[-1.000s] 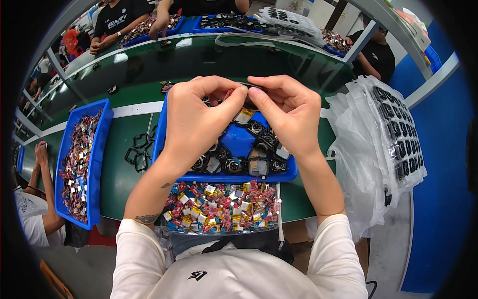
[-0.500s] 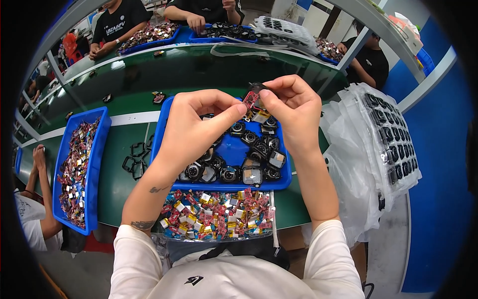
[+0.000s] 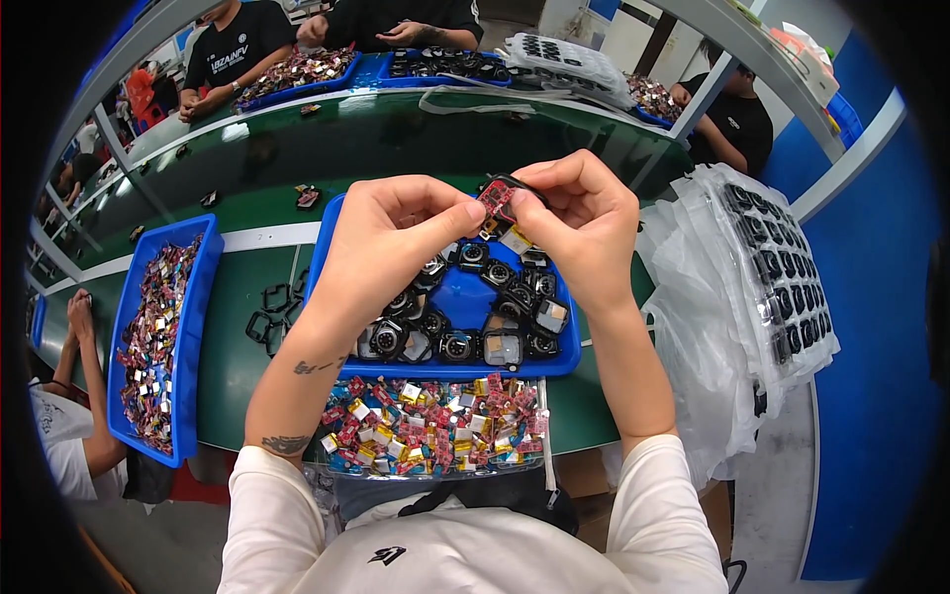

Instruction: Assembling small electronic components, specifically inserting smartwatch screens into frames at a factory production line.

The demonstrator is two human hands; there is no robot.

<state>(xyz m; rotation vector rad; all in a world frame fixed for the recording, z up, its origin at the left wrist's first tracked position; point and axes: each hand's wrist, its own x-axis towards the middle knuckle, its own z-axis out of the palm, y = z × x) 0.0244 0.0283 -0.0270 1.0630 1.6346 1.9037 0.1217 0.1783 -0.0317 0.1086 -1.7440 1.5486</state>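
Both my hands meet above the far half of a blue tray (image 3: pixel 445 370). Between thumb and fingers, my right hand (image 3: pixel 584 213) grips a black watch case (image 3: pixel 535 186). A red circuit board (image 3: pixel 498 198) lies against that case, and a white and yellow piece (image 3: pixel 516 239) hangs below it. My left hand (image 3: pixel 401 223) pinches the board's left edge with thumb and forefinger. In the tray lie several black watch cases (image 3: pixel 457 346), some with round sensor backs showing. My hands partly hide the tray's far side.
Nearest me, a clear bin holds red boards with white and yellow parts (image 3: pixel 435 426). A blue bin (image 3: pixel 183 450) of similar parts stands left, beside black frames (image 3: pixel 259 327). Stacked trays of watch cases (image 3: pixel 782 267) rise at right. Co-workers sit across the green conveyor (image 3: pixel 396 139) and at left.
The red board and watch case have turned between my fingers, so more of the board faces me. On the conveyor, small parts have shifted left. A co-worker's hands across have moved apart.
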